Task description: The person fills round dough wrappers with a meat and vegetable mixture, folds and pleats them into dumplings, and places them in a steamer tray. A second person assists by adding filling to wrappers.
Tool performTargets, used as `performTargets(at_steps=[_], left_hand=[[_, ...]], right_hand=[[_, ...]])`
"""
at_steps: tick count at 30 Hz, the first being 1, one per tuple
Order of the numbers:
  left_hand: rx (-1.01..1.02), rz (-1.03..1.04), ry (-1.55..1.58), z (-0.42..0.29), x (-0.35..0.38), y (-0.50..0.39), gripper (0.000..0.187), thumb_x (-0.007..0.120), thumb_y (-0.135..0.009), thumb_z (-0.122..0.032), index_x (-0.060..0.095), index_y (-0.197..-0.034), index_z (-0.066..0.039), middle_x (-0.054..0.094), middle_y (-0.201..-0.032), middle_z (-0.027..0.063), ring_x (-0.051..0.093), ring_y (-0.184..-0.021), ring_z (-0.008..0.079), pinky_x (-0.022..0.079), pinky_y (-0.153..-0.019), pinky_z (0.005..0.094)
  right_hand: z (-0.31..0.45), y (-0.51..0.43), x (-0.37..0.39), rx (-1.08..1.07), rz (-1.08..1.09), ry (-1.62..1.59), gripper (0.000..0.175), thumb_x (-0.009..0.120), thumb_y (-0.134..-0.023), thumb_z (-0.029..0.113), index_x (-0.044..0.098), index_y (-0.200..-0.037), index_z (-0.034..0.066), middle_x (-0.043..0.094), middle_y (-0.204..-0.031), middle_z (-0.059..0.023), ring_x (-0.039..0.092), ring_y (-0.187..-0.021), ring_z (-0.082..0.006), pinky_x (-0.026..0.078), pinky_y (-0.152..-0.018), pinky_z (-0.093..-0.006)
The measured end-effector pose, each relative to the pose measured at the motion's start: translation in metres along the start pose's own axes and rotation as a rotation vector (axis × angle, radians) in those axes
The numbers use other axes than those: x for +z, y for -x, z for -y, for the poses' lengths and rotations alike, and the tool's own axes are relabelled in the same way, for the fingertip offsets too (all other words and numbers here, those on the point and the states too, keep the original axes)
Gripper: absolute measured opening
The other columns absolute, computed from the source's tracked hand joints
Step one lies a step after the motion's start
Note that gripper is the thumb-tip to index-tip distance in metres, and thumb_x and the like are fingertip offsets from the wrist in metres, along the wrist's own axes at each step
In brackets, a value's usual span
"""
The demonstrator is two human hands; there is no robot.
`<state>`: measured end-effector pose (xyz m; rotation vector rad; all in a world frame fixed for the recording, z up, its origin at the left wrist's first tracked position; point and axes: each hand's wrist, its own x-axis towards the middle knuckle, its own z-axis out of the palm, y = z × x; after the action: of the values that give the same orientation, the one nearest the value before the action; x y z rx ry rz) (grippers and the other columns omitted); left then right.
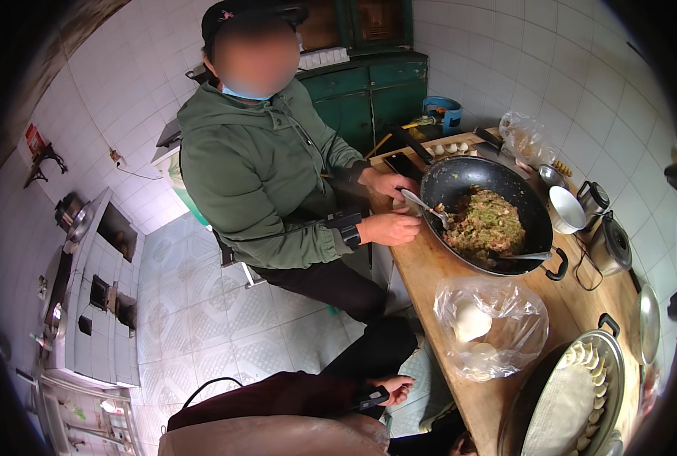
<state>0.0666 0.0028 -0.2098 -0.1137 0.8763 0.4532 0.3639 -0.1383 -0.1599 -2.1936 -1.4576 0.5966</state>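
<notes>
My left hand (394, 390), below a maroon sleeve with a strapped-on black device, hovers by my dark-trousered lap, fingers loosely curled and nothing visible in them. What seems to be my right hand (463, 444) barely shows at the bottom edge, its grip hidden. Before me on the wooden table, a clear plastic bag (515, 319) holds pale dough pieces (473, 320). Close to the right hand stands a large metal pot (616, 393), its cloth-lined rack (563, 404) edged with several dumplings (599, 379).
A co-worker's hands (392, 228) hold a spoon (417, 199) and a pale wrapper beside a wok (452, 171) of minced filling (495, 222). Along the wall stand a white bowl (566, 210), a kettle (611, 245) and a lid (649, 325). The wooden table's edge (429, 319) runs along my front.
</notes>
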Motion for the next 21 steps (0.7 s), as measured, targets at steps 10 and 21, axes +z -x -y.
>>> performTargets(at_steps=[10, 21], left_hand=[[0.015, -0.010, -0.103, 0.010, -0.010, -0.018, 0.014, 0.061, -0.087, -0.024, 0.053, -0.083, -0.013, 0.044, -0.059, -0.0028, 0.041, -0.047, 0.0119, 0.033, -0.042, 0.0268], [0.201, 0.046, -0.224, 0.017, -0.008, -0.007, 0.011, 0.055, -0.089, -0.011, 0.051, -0.080, -0.015, 0.036, -0.061, -0.0061, 0.035, -0.052, 0.0078, 0.028, -0.047, 0.0252]], right_hand=[[0.007, 0.002, -0.014, -0.018, 0.107, 0.192, 0.054, 0.060, -0.094, 0.040, 0.057, -0.132, 0.0014, 0.060, -0.132, -0.0181, 0.057, -0.122, -0.0314, 0.042, -0.106, -0.0395], [0.001, -0.010, 0.002, 0.001, 0.075, -0.151, 0.044, 0.058, -0.095, 0.035, 0.064, -0.117, -0.0036, 0.069, -0.116, -0.0147, 0.067, -0.100, -0.0287, 0.052, -0.093, -0.0388]])
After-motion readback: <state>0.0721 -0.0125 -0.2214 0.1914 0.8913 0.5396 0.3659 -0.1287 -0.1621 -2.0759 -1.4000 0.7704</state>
